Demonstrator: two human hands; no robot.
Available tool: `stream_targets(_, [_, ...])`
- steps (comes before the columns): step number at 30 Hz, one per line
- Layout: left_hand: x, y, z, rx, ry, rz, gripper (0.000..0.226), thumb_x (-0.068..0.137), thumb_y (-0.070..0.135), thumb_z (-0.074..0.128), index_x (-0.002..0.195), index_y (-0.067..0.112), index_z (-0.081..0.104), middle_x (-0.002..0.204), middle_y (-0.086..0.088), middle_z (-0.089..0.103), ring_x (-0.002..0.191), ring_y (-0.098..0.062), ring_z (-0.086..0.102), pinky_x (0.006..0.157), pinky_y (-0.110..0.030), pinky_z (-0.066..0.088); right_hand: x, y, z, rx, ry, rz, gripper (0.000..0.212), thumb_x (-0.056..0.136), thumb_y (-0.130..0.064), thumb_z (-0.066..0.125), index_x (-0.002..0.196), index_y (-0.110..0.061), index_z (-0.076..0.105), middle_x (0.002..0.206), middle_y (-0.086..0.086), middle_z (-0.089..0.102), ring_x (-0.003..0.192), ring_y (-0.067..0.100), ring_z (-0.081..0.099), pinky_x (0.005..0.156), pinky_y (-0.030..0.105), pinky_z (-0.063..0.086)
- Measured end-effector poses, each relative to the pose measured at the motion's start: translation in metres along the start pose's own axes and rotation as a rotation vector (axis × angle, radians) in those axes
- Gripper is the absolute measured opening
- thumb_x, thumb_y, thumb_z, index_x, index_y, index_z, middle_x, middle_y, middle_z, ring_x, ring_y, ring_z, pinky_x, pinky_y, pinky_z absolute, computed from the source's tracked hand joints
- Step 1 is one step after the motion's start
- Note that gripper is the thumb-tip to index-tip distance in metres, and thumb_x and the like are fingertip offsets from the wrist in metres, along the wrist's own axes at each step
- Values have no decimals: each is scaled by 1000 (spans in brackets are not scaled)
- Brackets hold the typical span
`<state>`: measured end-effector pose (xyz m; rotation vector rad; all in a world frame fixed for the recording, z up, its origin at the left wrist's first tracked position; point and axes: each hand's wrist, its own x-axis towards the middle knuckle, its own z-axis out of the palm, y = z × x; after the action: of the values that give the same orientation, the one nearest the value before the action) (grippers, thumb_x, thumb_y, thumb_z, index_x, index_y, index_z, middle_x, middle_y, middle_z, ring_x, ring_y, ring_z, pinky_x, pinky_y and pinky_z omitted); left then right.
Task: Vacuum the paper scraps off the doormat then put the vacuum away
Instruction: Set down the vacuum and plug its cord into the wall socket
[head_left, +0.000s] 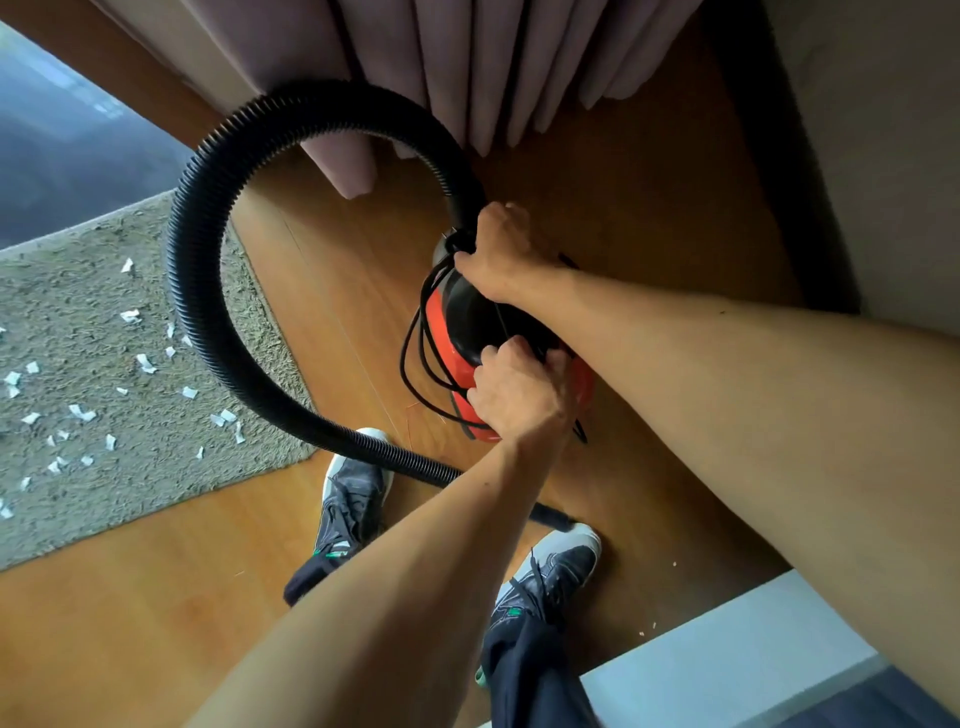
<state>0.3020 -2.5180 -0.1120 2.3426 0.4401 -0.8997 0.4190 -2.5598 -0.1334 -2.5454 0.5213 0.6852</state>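
Bare forearms, no sleeves; dark navy trousers (524, 670); dark lace-up sneakers (353, 512) w/ white toe caps, green accents

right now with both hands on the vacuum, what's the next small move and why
Probably free the black power cord that loops around the red vacuum. The left hand and right hand both rest on the body, the cord looks wound up, and the paper scraps lie untouched on the doormat, so no cleaning has begun.
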Motion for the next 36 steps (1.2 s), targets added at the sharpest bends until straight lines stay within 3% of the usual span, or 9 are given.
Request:
stream_targets(7, [-6,-1,5,5,41,-15,26,93,32,49,97,10,62,100,-9,61,91,-30,60,75,-38,48,-7,7,-2,146,76,41,29,93,-31,62,112,-9,62,116,10,61,105,26,61,89,42,54])
stream_targets(10, [-13,1,2,19,52,-16,28,94,35,47,98,10,62,100,-8,61,92,-29,60,75,-38,49,-15,15,-7,194,125,38,13,97,-30,56,94,-17,51,109,12,56,102,27,54,90,43,49])
stream_targets(13, [-21,0,-2,-1,32,30,27,97,35,47,99,12,60,98,-6,60,90,-27,59,76,-38,50,-22,26,-21,226,185,66,19,98,-30,52,88,-18,40,103,11,56,92,21,45,80,34,42])
stream_targets(16, [-29,6,-6,-79,13,114,21,97,28,48,93,9,56,90,-9,65,81,-30,61,71,-41,53,-33,38,-44,255,249,122,18,99,-29,51,90,-15,43,102,11,57,90,19,43,73,24,31])
stream_targets(20, [-46,25,-13,-207,-30,216,18,98,22,48,88,7,46,76,-14,66,69,-34,59,60,-39,46,-45,51,-77,242,334,141,26,101,-29,50,110,-6,58,115,15,63,106,26,53,81,31,44])
stream_targets(23, [-60,42,-18,-224,-68,302,11,97,19,50,92,9,47,74,-13,66,67,-35,61,61,-43,49,-56,58,-108,201,400,175,37,102,-33,45,125,-6,55,125,14,60,119,27,53,95,39,49])
stream_targets(27, [-80,65,-33,-189,-83,414,4,93,13,55,96,10,53,79,-9,69,71,-28,62,61,-40,48,-82,72,-159,190,525,238,33,101,-38,47,113,-10,60,113,11,66,102,26,64,80,42,57])
stream_targets(30, [-100,90,-51,-152,-70,497,4,90,15,55,92,12,57,79,-8,70,69,-27,58,58,-36,38,-109,80,-203,202,606,254,35,102,-37,46,112,-8,62,109,12,68,99,26,67,79,43,58])
stream_targets(36, [-139,141,-81,-171,-97,647,9,92,10,52,83,13,51,70,-8,64,64,-31,56,56,-43,48,-156,79,-285,278,715,270,33,102,-32,48,118,-7,61,111,12,69,99,23,69,76,32,58])
